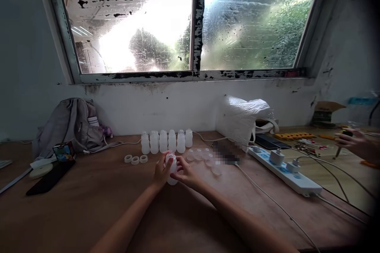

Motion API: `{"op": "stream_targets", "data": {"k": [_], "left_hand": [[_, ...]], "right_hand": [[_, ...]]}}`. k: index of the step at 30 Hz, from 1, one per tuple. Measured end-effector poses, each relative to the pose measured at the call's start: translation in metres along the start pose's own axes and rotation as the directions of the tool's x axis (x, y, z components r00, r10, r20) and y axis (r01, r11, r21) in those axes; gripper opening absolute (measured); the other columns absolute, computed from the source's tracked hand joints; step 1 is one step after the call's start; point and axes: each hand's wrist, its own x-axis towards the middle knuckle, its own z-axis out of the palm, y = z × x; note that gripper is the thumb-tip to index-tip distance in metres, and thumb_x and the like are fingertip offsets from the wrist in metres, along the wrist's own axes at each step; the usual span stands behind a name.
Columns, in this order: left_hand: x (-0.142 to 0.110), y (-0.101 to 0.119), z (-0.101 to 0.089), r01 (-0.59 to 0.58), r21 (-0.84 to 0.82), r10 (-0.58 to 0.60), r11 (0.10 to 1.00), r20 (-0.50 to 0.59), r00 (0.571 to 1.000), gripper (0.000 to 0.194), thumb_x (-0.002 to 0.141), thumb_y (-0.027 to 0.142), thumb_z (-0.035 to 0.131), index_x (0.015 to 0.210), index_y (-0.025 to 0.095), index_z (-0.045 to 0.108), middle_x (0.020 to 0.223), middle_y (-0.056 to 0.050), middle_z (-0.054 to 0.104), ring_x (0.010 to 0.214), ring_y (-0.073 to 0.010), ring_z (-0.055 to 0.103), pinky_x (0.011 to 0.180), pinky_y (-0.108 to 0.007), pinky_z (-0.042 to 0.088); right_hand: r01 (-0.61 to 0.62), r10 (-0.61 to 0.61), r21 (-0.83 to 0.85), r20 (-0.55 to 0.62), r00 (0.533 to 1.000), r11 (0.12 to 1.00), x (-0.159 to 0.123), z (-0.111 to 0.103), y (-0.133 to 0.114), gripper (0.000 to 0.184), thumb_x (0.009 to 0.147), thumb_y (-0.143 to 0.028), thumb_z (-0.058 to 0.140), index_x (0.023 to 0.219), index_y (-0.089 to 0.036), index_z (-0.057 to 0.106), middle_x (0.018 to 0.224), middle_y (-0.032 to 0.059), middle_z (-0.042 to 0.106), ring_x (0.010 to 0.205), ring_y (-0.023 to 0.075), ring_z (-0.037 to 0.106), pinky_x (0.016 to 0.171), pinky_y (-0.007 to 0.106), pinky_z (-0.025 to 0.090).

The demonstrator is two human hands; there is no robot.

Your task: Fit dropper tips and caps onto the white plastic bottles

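A: Hands?
B: Left hand (161,172) curled closed about the upper part of a white bottle (172,181). Right hand (187,173) half curled, thumb and fingers gripping its right side.
A: Bottle position?
B: Roughly upright, well short of the bench's (118,209) back edge; base contact unclear.
A: Beyond?
B: Three rings (135,160) left, clear discs (216,171) right, power strip (307,185) along the right edge. Six bottles (163,142) lined near the back edge.

Both forearms (127,215) angle inward, left fingers (169,163) and right fingers (181,161) curled close together.
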Motion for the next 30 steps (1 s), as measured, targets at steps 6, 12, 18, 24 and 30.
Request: {"op": "stream_targets", "data": {"k": [6,12,18,24,30], "left_hand": [[-0.002,-0.011,-0.004,0.01,-0.011,-0.009,1.0,0.065,0.998,0.032,0.081,0.038,0.04,0.104,0.017,0.045,0.098,-0.007,0.059,0.09,-0.0175,0.055,0.079,-0.029,0.041],[-0.002,-0.013,-0.011,0.022,0.043,-0.028,0.999,0.146,0.989,0.042,0.071,0.033,0.055,0.108,0.018,0.042,0.099,-0.005,0.057,0.087,-0.0171,0.055,0.079,-0.029,0.042],[-0.002,-0.018,-0.013,0.027,0.05,-0.036,0.998,0.186,0.982,0.043,0.072,0.03,0.053,0.111,0.017,0.041,0.101,-0.007,0.057,0.091,-0.0182,0.054,0.081,-0.03,0.043],[0.005,-0.032,-0.018,-0.089,0.112,0.065,0.99,0.205,0.977,0.045,0.07,0.029,0.057,0.111,0.017,0.044,0.106,-0.009,0.057,0.095,-0.0197,0.055,0.081,-0.03,0.046],[-0.006,-0.069,-0.013,-0.271,0.151,0.263,0.951,0.074,0.962,0.047,0.071,0.028,0.056,0.116,0.022,0.042,0.101,-0.006,0.061,0.086,-0.0179,0.06,0.074,-0.025,0.051]], "right_hand": [[-0.066,0.066,0.014,0.021,0.998,0.998,-0.004,0.005,0.005,0.049,0.065,-0.024,0.062,0.107,-0.022,0.037,0.098,0.0035,0.053,0.086,0.0149,0.052,0.071,0.027,0.042],[-0.085,0.084,-0.02,-0.041,0.996,0.996,-0.006,0.013,0.011,0.051,0.066,-0.024,0.061,0.109,-0.022,0.035,0.099,0.0037,0.054,0.078,0.0138,0.053,0.068,0.027,0.042],[-0.152,0.148,0.03,0.097,0.984,0.988,-0.005,0.001,0.0,0.05,0.069,-0.032,0.059,0.11,-0.023,0.034,0.103,0.0045,0.051,0.075,0.0126,0.052,0.064,0.024,0.044],[-0.049,0.037,-0.145,-0.085,0.996,0.988,0.021,-0.024,-0.017,0.019,0.081,-0.037,0.04,0.082,-0.018,0.043,0.076,0.0017,0.048,0.066,0.0114,0.046,0.06,0.023,0.039],[0.112,-0.115,-0.327,0.009,0.993,0.938,0.044,-0.008,-0.012,0.017,0.071,-0.032,0.048,0.071,-0.019,0.037,0.061,-0.0026,0.039,0.052,0.0082,0.035,0.048,0.02,0.031]]}}
